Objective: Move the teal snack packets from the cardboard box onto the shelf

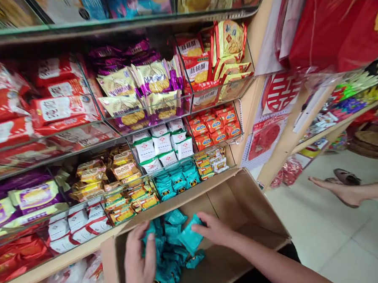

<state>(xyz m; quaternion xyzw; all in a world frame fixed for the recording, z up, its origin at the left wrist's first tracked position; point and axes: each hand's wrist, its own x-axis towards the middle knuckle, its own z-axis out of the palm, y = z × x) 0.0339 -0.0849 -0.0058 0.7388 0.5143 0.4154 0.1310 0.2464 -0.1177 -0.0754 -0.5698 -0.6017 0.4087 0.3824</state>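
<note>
An open cardboard box (pixel 243 206) sits before me, with a pile of small teal snack packets (pixel 170 260) in its left part. My right hand (pixel 212 228) pinches one teal packet (pixel 190 236) by its right edge, just above the pile. My left hand (pixel 139 258) is at the box's left end, thumb and fingers apart, beside the teal packets; its fingertips are partly out of sight. On the bottom shelf behind the box, more teal packets (pixel 178 180) stand in neat rows.
Shelves with clear-fronted bins hold white packets (pixel 160 147), orange packets (pixel 213 125), red-and-white packets (pixel 63 108) and purple-and-cream biscuits (pixel 154 82). A wooden post (pixel 249 92) ends the shelves at right. A person's bare foot (pixel 340 190) and shoes (pixel 346 176) are on the tiled floor.
</note>
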